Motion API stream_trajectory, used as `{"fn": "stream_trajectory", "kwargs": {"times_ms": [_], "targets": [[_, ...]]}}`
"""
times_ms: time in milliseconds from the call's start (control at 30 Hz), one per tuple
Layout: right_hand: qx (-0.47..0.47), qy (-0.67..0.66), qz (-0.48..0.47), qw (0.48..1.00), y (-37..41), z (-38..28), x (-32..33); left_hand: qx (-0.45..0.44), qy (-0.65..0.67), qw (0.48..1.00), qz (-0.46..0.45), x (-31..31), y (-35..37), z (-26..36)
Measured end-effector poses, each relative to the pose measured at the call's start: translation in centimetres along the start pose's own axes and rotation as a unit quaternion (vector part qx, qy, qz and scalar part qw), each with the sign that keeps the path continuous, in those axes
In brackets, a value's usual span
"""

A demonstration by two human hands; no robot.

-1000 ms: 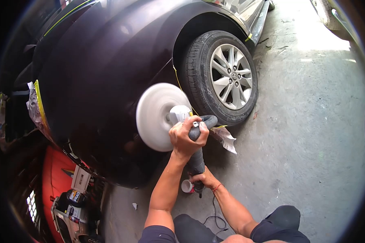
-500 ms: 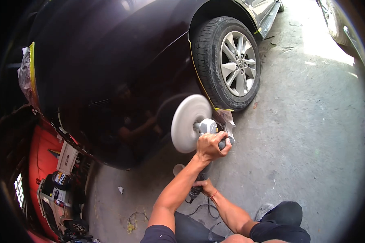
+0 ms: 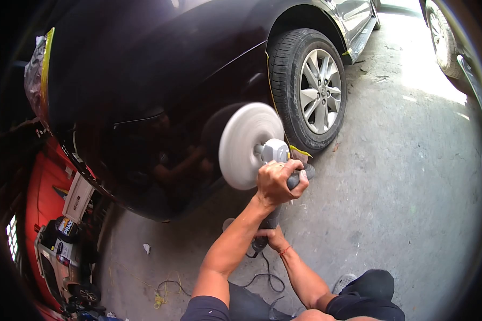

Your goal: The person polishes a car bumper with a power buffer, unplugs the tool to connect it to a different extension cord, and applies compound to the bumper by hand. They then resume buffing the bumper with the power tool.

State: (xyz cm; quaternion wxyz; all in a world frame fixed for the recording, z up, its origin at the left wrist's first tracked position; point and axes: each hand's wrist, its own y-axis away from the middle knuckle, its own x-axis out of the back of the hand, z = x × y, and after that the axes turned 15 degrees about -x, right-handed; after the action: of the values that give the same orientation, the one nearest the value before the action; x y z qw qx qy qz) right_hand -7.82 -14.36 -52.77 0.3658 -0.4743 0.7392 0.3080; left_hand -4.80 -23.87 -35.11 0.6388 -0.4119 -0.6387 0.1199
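Observation:
A rotary polisher (image 3: 275, 151) with a round whitish pad (image 3: 243, 147) is in use, the pad blurred by spinning. Its pad face is against or very close to the dark, glossy car bumper (image 3: 171, 107), just beside the wheel arch; exact contact is hidden. My left hand (image 3: 278, 184) is wrapped round the black handle near the polisher's head. Lower down, my right hand (image 3: 273, 237) grips the rear of the dark body, its fingers partly hidden. A black cord (image 3: 270, 275) trails from the tool to the floor.
The car's front wheel (image 3: 321, 91) stands right of the pad. Masking paper with yellow tape (image 3: 37, 80) hangs on the bumper's left. Another vehicle (image 3: 442, 37) is at upper right, and a silver one (image 3: 59, 262) at lower left. Tangled yellow string (image 3: 158, 299) lies on the concrete floor (image 3: 391, 214).
The polisher and both hands have moved slightly up in view, the pad also a little left across the bumper. The car's wheel has shifted right and down as the view turned.

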Motion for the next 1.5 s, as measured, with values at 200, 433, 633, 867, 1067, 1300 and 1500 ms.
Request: {"fn": "stream_trajectory", "kwargs": {"times_ms": [200, 433, 633, 867, 1067, 1300, 1500], "targets": [[-0.006, 0.176, 0.035, 0.984, -0.4, -6.1, -2.1, 0.043, 0.037, 0.990, 0.129, 5.4, -2.9, -1.7], [-0.035, 0.172, 0.017, 0.984, -0.1, -0.6, -2.5, 0.033, 0.002, 0.995, 0.092, 6.6, 0.9, -0.1], [0.000, 0.174, -0.021, 0.985, 0.7, 9.0, -2.1, 0.038, -0.054, 0.997, 0.049, 8.4, 7.0, 2.5], [-0.021, 0.230, -0.103, 0.967, 1.6, 9.5, -4.4, 0.013, -0.130, 0.986, 0.100, 14.9, 9.8, 5.7], [-0.015, 0.188, -0.062, 0.980, 2.6, 9.7, -5.2, 0.006, -0.100, 0.991, 0.085, 12.5, 8.4, 4.6], [-0.071, 0.070, 0.009, 0.995, 1.9, 5.2, -1.4, 0.015, 0.002, 0.999, 0.052, 3.2, 5.3, 1.7], [-0.038, -0.045, 0.018, 0.998, 1.1, 1.7, -0.4, 0.008, 0.002, 1.000, 0.017, -1.3, 1.5, 0.4]]}}
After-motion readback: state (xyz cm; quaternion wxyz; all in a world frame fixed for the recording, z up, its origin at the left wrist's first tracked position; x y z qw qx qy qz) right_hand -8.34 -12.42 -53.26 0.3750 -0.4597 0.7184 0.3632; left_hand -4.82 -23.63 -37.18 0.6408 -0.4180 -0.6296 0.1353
